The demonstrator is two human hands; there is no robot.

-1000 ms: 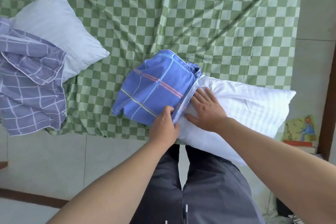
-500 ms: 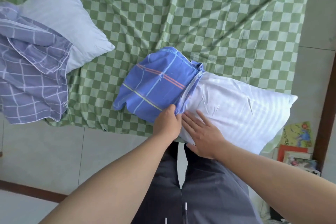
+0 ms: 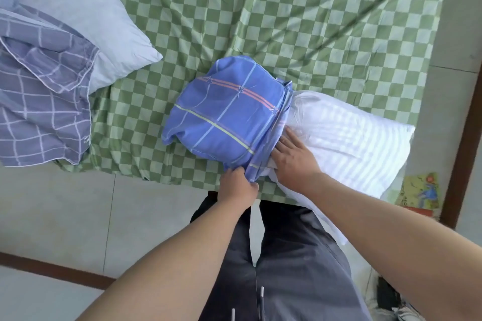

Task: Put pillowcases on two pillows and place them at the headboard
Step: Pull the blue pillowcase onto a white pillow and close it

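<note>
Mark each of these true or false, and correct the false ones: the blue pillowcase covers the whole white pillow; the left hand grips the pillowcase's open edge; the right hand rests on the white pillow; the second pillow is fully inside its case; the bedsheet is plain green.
1. The blue pillowcase covers the whole white pillow. False: only one end is inside; most of the pillow is bare.
2. The left hand grips the pillowcase's open edge. True.
3. The right hand rests on the white pillow. True.
4. The second pillow is fully inside its case. False: the purple grid pillowcase covers only part of it.
5. The bedsheet is plain green. False: it is checked green.
</note>
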